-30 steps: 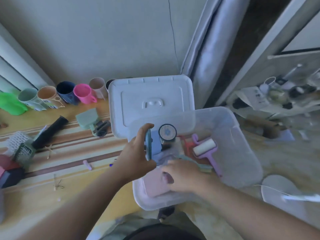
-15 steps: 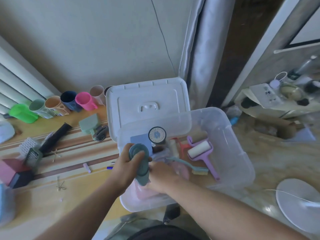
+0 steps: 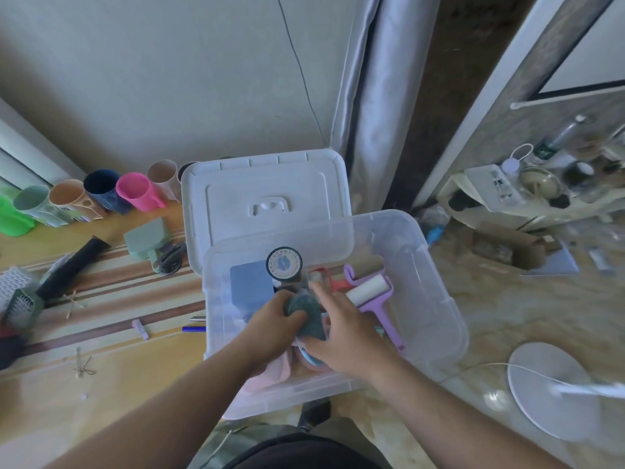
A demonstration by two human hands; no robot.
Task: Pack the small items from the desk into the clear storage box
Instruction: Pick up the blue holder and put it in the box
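The clear storage box [image 3: 436,292] stands at the desk's right edge, its white lid [image 3: 263,194] lying behind it. Both my hands are inside the box. My left hand [image 3: 270,324] grips a teal round brush-like item [image 3: 306,313] low among the contents. My right hand [image 3: 345,330] rests against that item from the right, fingers spread over the pile. Around them lie a blue block [image 3: 252,286], a round labelled can [image 3: 284,264], a purple lint roller [image 3: 370,292] and a pink item [image 3: 280,368].
On the wooden desk [image 3: 101,350] remain a row of coloured cups [image 3: 135,191], a black tube [image 3: 72,265], a green holder [image 3: 145,238], a grater-like item [image 3: 20,302] and small clips [image 3: 140,328]. A white round fan base [image 3: 554,387] sits on the floor at the right.
My left hand has lowered the teal item from above the box rim down among the contents. My right hand has shifted up beside it.
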